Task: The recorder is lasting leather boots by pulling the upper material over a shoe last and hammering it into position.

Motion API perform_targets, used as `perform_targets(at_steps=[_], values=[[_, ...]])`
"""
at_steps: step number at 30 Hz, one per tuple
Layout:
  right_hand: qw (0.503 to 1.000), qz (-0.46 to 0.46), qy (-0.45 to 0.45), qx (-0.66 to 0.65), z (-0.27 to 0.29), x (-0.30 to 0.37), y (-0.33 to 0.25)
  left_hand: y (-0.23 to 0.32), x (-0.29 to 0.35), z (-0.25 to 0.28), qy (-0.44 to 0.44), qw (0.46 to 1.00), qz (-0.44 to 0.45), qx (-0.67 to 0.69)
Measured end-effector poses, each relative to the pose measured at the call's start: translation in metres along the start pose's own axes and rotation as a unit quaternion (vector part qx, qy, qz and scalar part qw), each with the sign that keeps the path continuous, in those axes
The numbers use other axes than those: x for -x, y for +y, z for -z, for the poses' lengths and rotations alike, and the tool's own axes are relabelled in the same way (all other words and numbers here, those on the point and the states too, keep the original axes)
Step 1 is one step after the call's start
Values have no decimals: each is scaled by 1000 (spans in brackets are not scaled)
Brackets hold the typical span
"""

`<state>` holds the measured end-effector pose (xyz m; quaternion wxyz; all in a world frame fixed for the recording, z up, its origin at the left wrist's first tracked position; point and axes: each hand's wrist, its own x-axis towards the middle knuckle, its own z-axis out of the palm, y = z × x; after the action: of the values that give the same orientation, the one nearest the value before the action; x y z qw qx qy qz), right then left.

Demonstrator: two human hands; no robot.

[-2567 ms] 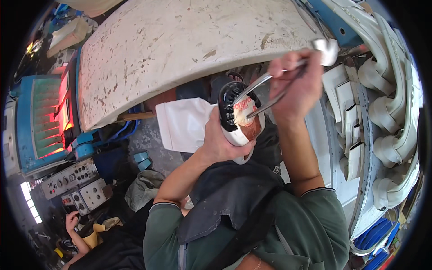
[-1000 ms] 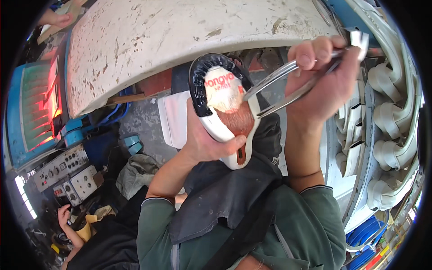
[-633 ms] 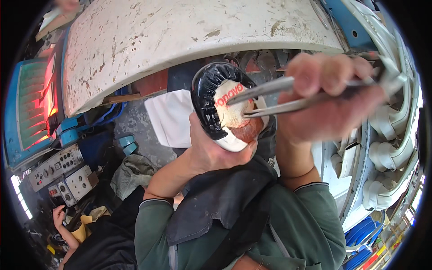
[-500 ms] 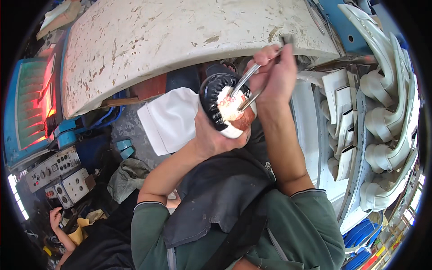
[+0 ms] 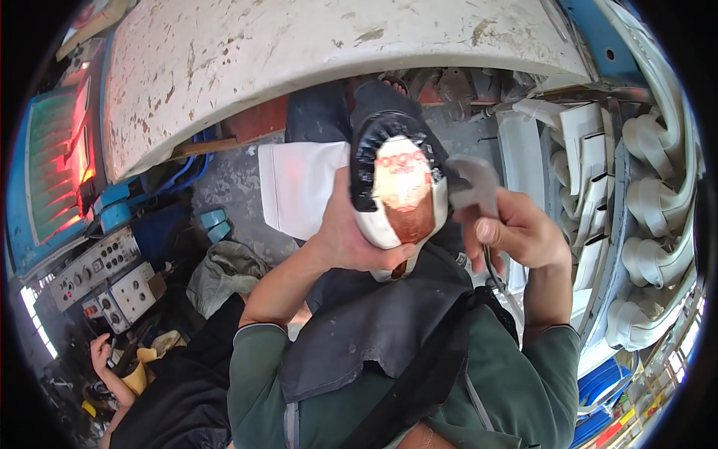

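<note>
Boot: a white boot [image 5: 400, 232] is upside down in front of the worker, just toward 1 o'clock of the dark apron [image 5: 359, 322], toe pointing to 12; black pleated edging [image 5: 363, 161] curves around the toe, with a pale patch and a brown underside inside it.
Left grip: the left grip [image 5: 348, 232] is wrapped around the boot at its 7 o'clock side, thumb across the brown part.
Right grip: the right grip [image 5: 520, 232], at the boot's 4 o'clock, is closed around a metal tool [image 5: 479, 187].
Tool: its blurred head lies just beside the boot's 3 o'clock edge; I can't tell whether they touch.
White piece: a white panel [image 5: 303, 187] shows at 9 o'clock of the boot.
Table: a scuffed pale table [image 5: 314, 52] spans 12 o'clock.
Glow: a red-lit blue machine [image 5: 60, 172] stands at 10.
Rack side: several white boots [image 5: 647, 202] line up at 2 to 3.
Neighbour: another person's hand [image 5: 101, 352] shows at 8.
</note>
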<state>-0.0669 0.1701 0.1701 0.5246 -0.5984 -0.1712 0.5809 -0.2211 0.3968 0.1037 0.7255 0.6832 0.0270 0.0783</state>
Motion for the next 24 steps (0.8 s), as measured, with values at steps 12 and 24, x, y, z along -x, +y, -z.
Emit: perform_targets(at_steps=[12,24], values=[[876,-58,222,424,-52,-3,-52,6,-4,-24,56,968,-10,-244],[861,173,111,465,-57,-21,-37,0,13,-14,57,972,10,-228]])
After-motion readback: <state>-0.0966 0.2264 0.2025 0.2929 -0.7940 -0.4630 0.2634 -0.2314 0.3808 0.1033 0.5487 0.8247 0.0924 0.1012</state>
